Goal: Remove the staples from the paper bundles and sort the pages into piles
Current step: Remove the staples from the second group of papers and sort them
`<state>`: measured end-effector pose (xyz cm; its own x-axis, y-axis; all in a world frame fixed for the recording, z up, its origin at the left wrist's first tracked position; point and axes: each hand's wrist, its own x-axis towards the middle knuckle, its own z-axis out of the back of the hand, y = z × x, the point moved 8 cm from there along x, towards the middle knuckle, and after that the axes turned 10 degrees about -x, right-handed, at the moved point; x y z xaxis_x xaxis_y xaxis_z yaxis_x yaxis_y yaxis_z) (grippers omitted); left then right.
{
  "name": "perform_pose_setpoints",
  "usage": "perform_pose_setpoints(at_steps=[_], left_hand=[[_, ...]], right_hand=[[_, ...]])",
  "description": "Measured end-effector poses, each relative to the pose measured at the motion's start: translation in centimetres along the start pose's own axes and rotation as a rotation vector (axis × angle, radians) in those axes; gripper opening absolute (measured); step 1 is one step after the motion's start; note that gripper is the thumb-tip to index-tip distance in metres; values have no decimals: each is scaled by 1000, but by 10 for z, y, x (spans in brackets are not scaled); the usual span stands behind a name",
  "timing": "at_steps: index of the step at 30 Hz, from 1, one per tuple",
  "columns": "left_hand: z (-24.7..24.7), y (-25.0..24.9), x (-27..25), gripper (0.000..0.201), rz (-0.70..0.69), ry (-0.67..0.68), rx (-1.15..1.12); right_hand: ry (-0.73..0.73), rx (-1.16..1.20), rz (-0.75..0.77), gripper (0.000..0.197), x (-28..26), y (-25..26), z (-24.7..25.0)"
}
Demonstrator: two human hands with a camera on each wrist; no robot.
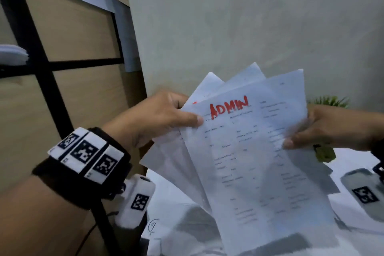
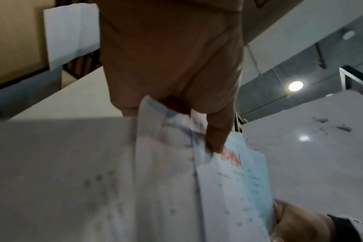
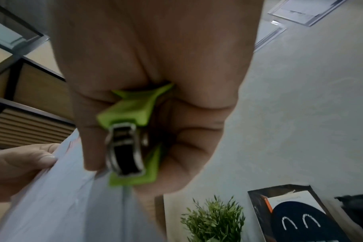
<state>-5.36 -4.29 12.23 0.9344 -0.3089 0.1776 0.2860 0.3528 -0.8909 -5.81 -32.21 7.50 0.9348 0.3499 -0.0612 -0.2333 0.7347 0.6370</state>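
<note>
Head view: my left hand pinches the top left of a fanned bundle of pages, raised above the white table. I count at least three sheets; the front one reads "ADMIN" in red. My right hand pinches its right edge.

Left wrist view: thumb pressed on the paper, fingers curled behind.

Right wrist view: one green staple remover sits clamped in my curled fingers, with one small plant below.

I judge the sheets light, limp and easily torn; best gripped near a corner.
</note>
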Motion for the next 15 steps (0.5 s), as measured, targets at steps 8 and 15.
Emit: perform_pose_setpoints(at_steps=[8, 15], left_hand=[[8, 110, 0, 25, 282, -336, -783], [-11, 178, -21, 27, 408, -451, -1067]], right_hand=[[-619, 425, -385, 24, -1, -131, 82], [-134, 304, -454, 30, 19, -143, -42]])
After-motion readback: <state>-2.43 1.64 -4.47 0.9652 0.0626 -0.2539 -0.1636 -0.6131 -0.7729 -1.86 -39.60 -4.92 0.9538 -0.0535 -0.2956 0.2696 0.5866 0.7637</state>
